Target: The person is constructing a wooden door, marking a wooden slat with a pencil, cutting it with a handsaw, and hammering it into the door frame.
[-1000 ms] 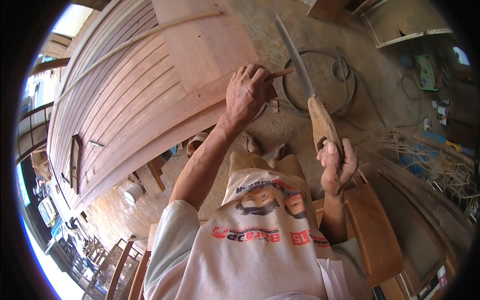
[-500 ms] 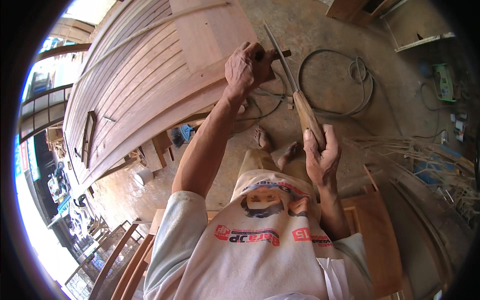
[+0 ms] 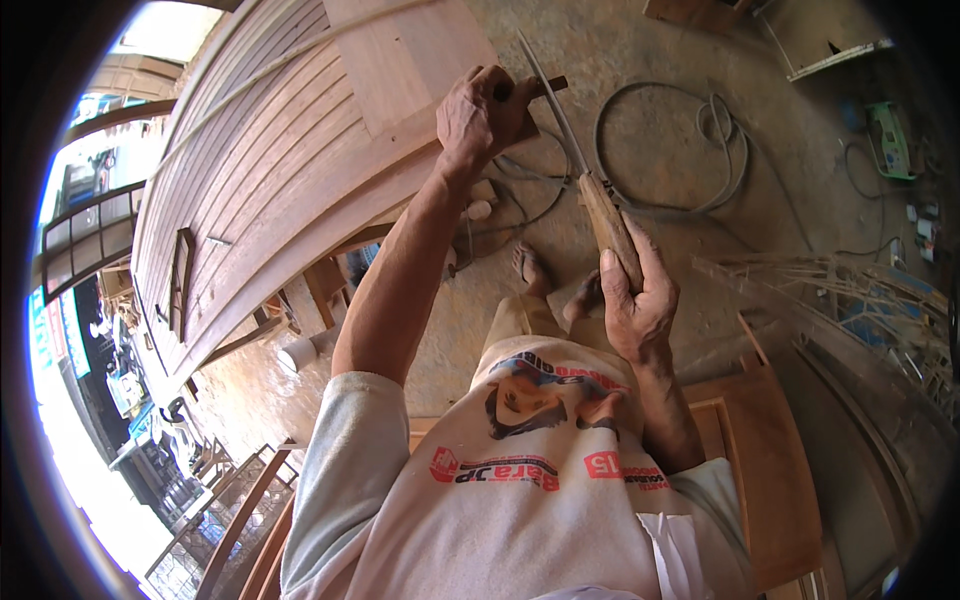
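My right hand (image 3: 632, 300) grips the wooden handle of a hand saw (image 3: 585, 180); its thin metal blade slants up and left toward the corner of a large wooden hull (image 3: 270, 170). My left hand (image 3: 485, 110) closes over a dark wooden piece (image 3: 545, 88) at the hull's edge, right beside the blade. A flat lighter board (image 3: 400, 50) lies on the planked surface just left of my left hand.
A coiled grey cable (image 3: 700, 150) lies on the concrete floor behind the saw. My sandalled feet (image 3: 530, 265) stand below the hull's edge. A brown wooden panel (image 3: 770, 470) stands at my right. Thin sticks (image 3: 830, 275) pile at the right. A green tool (image 3: 890, 135) sits far right.
The view has shifted so the hull and hands sit higher and closer together. The saw has slid along beside my left hand, its handle now lower and nearer my body.
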The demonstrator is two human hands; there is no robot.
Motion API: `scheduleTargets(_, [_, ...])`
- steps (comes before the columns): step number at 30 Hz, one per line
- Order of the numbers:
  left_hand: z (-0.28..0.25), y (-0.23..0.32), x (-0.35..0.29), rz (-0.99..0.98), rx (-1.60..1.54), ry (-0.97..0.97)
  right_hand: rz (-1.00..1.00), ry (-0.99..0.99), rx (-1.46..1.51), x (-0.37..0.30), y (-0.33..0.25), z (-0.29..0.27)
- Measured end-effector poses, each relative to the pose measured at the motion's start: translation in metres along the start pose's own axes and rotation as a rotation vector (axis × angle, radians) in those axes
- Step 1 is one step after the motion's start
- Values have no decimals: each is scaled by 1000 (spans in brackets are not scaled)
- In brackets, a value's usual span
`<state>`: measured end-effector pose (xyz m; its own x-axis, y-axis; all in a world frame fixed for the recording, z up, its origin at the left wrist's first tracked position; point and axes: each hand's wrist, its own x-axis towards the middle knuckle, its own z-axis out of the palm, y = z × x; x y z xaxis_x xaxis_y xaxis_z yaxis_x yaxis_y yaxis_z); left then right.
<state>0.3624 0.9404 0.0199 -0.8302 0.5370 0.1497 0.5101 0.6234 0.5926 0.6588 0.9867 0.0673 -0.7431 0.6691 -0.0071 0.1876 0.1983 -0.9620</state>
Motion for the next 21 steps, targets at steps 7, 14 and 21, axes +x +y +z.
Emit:
scheduleTargets(7, [-5, 9, 1, -37, 29, -44, 17, 0, -11, -5, 6, 4])
scheduleTargets(14, [-1, 5, 1, 11, 64, -13, -127, 33, -107, 20, 4, 15])
scheduleTargets(21, [1, 0, 2, 62, 46, 37, -92, 49, -141, 4, 11, 13])
